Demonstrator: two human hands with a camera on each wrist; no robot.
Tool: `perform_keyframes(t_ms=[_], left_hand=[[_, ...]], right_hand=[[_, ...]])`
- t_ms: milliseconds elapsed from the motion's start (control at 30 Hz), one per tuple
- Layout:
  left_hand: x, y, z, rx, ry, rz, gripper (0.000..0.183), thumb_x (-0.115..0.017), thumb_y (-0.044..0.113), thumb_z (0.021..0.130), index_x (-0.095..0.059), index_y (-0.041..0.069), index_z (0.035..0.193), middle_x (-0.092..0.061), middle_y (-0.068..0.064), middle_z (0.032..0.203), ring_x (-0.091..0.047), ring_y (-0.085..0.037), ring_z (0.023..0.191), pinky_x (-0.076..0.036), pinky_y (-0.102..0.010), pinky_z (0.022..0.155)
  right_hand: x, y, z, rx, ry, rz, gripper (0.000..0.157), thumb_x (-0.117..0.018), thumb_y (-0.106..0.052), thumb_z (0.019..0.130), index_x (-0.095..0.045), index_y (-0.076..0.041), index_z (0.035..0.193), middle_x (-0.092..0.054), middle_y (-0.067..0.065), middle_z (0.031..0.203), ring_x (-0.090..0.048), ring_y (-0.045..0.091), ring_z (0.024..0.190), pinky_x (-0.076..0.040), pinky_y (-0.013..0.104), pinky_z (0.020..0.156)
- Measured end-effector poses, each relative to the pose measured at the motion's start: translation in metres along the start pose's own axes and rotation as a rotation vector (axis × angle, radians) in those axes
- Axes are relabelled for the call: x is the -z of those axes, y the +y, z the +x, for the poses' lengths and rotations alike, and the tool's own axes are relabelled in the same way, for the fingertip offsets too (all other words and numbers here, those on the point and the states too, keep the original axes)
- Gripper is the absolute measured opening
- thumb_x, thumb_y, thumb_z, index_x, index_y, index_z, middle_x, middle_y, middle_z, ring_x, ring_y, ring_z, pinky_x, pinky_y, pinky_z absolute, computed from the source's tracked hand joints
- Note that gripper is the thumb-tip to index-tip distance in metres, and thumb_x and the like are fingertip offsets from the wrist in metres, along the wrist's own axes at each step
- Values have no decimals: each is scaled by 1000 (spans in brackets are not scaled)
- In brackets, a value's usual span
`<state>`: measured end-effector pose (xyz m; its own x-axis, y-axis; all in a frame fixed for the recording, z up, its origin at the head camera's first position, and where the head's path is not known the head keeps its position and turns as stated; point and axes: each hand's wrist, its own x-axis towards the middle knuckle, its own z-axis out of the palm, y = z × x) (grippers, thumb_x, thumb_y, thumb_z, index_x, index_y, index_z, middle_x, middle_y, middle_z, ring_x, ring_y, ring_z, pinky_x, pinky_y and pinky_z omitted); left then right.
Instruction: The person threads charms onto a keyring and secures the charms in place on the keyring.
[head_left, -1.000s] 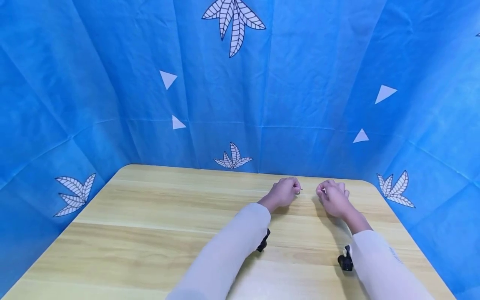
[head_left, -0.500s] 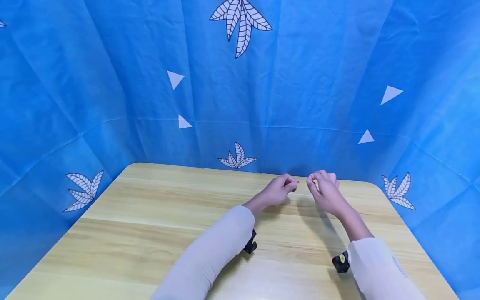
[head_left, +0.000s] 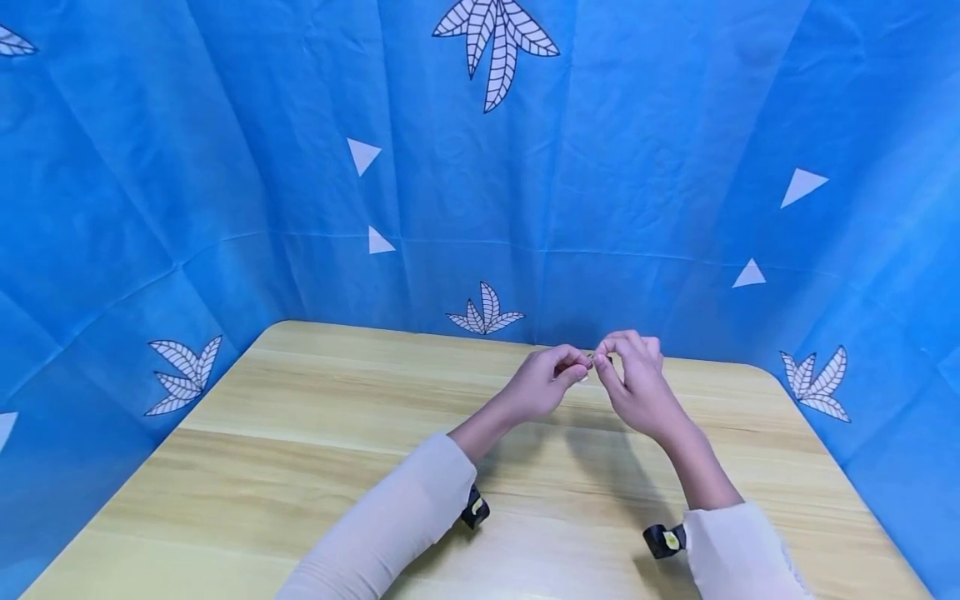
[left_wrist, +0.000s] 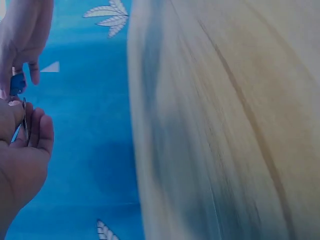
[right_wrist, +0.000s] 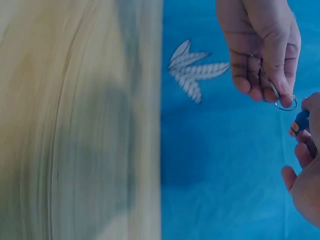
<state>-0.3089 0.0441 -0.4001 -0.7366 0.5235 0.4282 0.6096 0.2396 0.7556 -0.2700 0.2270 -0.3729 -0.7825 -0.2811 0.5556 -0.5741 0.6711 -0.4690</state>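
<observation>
Blue curtain (head_left: 465,200) hangs at 12 o'clock behind wooden table (head_left: 300,467). I work raised above table's 1 o'clock side. My left hand (head_left: 536,385): pinches metal ring (right_wrist: 295,105) by edge, presumably to leave loop exposed. My right hand (head_left: 639,387), at 3 o'clock from left: pinches small blue piece (right_wrist: 302,120) in fingertips, likely to keep loop unobstructed. Ring-to-piece contact: cannot tell, too small in view.
</observation>
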Motion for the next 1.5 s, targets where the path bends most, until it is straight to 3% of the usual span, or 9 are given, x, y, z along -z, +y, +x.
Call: perform_keyframes(t_ms=[200,333,633,933,1233,1500], left_hand=[[14,15,-17,-92,93,110,15,-49,23,99,-61,13,98,-54,4,80,-49,-7,70,-44,-18,62],[23,27,-27,-109,127,168,15,-50,23,98,-62,12,98,-54,5,82,-49,-7,73,-44,-18,65],[42,55,-46,-113,101,216,21,-50,29,96,-62,14,104,-61,8,99,-52,-5,83,-47,-17,73],[49,70,-51,-249,155,384,14,-55,20,97,-63,11,104,-63,5,97,-53,-8,87,-44,-18,76],[49,72,-52,-255,210,407,13,-60,18,94,-67,10,102,-65,5,95,-55,-8,85,-45,-17,75],[48,73,-52,-271,279,417,13,-65,17,90,-70,9,100,-67,3,92,-59,-8,86,-47,-17,75]], right_hand=[[-3,-24,0,83,53,2,10,-50,-20,99,-55,-14,93,-51,4,107,-31,30,102,-24,45,83],[0,-40,-1,118,82,-15,10,-51,-18,99,-56,-14,91,-50,2,105,-31,29,103,-23,45,84],[7,-66,-5,183,122,-37,7,-56,-17,96,-61,-14,91,-52,0,103,-34,28,100,-24,44,81],[15,-79,-6,254,146,-95,6,-59,-15,92,-64,-12,90,-54,1,99,-38,25,96,-25,43,82],[15,-83,-6,287,149,-142,6,-60,-15,90,-64,-13,87,-57,0,95,-41,25,92,-26,43,84],[7,-84,-5,331,219,-173,9,-59,-14,88,-65,-9,84,-58,4,90,-45,25,85,-28,45,81]])
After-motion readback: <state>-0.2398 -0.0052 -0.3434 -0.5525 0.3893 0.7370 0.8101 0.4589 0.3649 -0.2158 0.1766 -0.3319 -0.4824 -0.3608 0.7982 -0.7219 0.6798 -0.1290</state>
